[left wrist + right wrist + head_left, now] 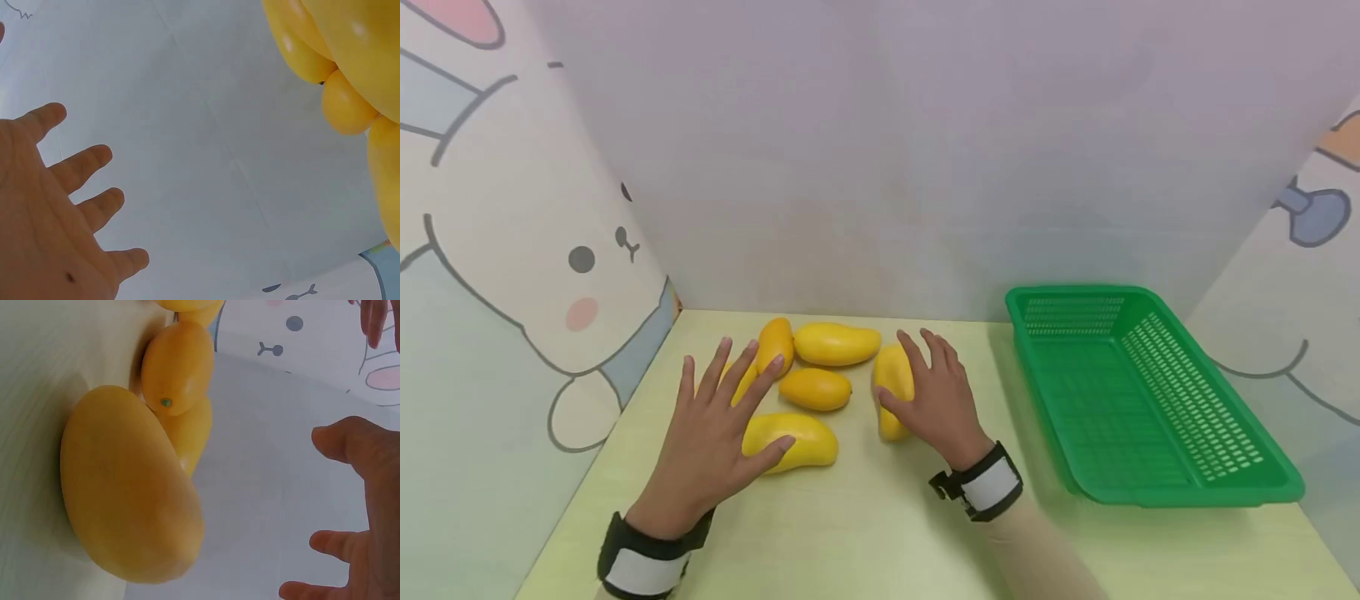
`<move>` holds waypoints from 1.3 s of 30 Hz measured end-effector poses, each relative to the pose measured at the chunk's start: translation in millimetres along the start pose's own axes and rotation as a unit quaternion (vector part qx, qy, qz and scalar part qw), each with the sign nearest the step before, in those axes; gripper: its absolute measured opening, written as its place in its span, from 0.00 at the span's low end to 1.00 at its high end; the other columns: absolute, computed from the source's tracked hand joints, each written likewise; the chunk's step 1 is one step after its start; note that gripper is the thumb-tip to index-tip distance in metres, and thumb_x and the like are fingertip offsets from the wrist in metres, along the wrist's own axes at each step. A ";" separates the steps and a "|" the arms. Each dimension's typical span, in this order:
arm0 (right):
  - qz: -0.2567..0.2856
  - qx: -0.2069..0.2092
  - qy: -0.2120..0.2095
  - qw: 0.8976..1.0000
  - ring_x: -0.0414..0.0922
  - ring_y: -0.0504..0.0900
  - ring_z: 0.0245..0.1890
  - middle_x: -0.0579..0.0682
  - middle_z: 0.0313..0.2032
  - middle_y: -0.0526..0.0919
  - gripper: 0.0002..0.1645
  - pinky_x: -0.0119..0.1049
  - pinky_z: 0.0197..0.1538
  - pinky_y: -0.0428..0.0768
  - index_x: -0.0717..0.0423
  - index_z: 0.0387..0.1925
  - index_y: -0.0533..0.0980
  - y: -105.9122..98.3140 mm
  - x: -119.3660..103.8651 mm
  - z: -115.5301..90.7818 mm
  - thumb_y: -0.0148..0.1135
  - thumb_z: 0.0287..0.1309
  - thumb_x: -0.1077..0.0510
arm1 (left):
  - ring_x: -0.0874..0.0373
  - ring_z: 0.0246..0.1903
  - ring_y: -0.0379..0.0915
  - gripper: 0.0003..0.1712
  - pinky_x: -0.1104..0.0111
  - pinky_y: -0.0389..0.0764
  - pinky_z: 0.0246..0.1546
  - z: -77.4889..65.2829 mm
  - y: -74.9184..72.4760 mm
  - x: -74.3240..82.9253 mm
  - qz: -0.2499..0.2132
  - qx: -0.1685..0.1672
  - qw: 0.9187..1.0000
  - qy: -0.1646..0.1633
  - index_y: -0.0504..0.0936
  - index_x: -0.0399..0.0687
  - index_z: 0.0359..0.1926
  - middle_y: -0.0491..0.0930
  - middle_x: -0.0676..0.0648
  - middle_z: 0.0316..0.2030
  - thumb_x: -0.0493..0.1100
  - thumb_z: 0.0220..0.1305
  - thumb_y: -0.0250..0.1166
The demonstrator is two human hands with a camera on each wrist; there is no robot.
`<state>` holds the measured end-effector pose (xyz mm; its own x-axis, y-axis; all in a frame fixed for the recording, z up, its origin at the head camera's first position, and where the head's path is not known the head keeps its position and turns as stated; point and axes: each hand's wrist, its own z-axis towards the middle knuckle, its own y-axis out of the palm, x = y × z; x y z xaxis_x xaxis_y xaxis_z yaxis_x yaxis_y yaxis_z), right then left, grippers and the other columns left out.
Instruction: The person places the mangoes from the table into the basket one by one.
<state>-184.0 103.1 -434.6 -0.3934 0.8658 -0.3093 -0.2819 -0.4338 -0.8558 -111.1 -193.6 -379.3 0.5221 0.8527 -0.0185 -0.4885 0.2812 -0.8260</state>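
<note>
Several yellow mangoes lie on the table. My right hand (pixel 936 404) hovers over the rightmost mango (pixel 891 392), fingers spread and holding nothing; in the right wrist view a gap shows between the fingers and that mango (pixel 131 487). With fingers splayed, my left hand (pixel 711 442) is held above the left part of the group. It partly covers the front mango (pixel 805 442) and another mango (pixel 743 379) behind its fingers. Beyond the hands lie a small upright-lying mango (pixel 775 343), a long mango (pixel 837 343) at the back and a shorter, more orange mango (pixel 816 389).
A green plastic basket (pixel 1075 475) with slotted sides stands on the right of the table (pixel 865 533). A pale wall (pixel 850 167) rises behind the table, and panels with cartoon animals flank it on both sides.
</note>
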 end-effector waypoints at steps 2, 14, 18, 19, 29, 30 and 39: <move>0.014 0.004 0.020 1.000 0.56 0.56 0.63 0.59 0.64 0.58 0.47 0.53 0.59 0.63 0.43 0.69 0.56 5.7 -0.3 4.1 0.55 0.51 0.30 | 0.40 0.68 0.40 0.45 0.35 0.40 0.59 0.1 0.0 -0.1 -0.002 0.000 1.000 0.000 0.56 0.59 0.71 0.47 0.47 0.71 0.76 0.59 0.41; 0.019 -0.036 0.116 0.992 0.59 0.54 0.62 0.64 0.64 0.56 0.49 0.54 0.57 0.64 0.47 0.68 0.56 37.4 0.7 16.7 0.55 0.50 0.30 | 0.41 0.68 0.39 0.46 0.35 0.40 0.59 -0.1 0.7 -1.3 -0.005 -0.004 1.000 -0.006 0.54 0.60 0.71 0.47 0.47 0.71 0.76 0.58 0.43; 0.019 -0.048 0.128 0.990 0.61 0.55 0.61 0.66 0.63 0.57 0.49 0.55 0.56 0.65 0.48 0.68 0.57 42.8 3.4 16.9 0.55 0.50 0.30 | 0.41 0.68 0.39 0.46 0.36 0.40 0.60 -0.1 0.7 -1.4 -0.005 -0.007 1.000 -0.007 0.54 0.60 0.71 0.47 0.47 0.71 0.76 0.58 0.42; 0.020 -0.053 0.131 0.990 0.61 0.55 0.61 0.66 0.63 0.56 0.49 0.55 0.56 0.65 0.48 0.68 0.56 44.1 4.2 16.8 0.55 0.50 0.30 | 0.41 0.68 0.39 0.46 0.36 0.40 0.60 -0.1 0.7 -1.4 -0.006 -0.008 1.000 -0.007 0.54 0.60 0.71 0.47 0.47 0.71 0.76 0.58 0.42; 0.042 -0.091 0.165 0.981 0.62 0.54 0.62 0.66 0.65 0.51 0.56 0.57 0.54 0.67 0.45 0.72 0.48 56.2 5.8 15.9 0.56 0.47 0.27 | 0.41 0.68 0.40 0.45 0.35 0.42 0.59 -0.3 0.1 -2.0 -0.002 -0.005 1.000 -0.009 0.56 0.60 0.71 0.50 0.45 0.71 0.75 0.58 0.43; 0.046 -0.092 0.167 0.981 0.62 0.54 0.61 0.66 0.65 0.51 0.57 0.57 0.54 0.67 0.45 0.71 0.48 57.3 5.8 15.8 0.56 0.47 0.27 | 0.41 0.68 0.40 0.45 0.35 0.41 0.59 -0.4 -0.3 -2.0 -0.002 -0.004 1.000 -0.009 0.55 0.60 0.71 0.50 0.45 0.71 0.75 0.58 0.43; 0.089 -0.103 0.198 0.971 0.60 0.60 0.57 0.64 0.64 0.52 0.55 0.51 0.49 0.72 0.43 0.72 0.45 62.7 5.7 16.3 0.59 0.48 0.32 | 0.40 0.68 0.41 0.45 0.35 0.42 0.59 -0.1 -0.1 -3.4 -0.005 0.000 1.000 -0.007 0.56 0.59 0.71 0.49 0.45 0.71 0.75 0.59 0.43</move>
<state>-218.2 76.8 -483.3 -0.0411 0.8274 -0.5601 -0.0433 -0.5616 -0.8263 -112.8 -196.6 -379.2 0.5171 0.8559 -0.0027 -0.4835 0.2895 -0.8261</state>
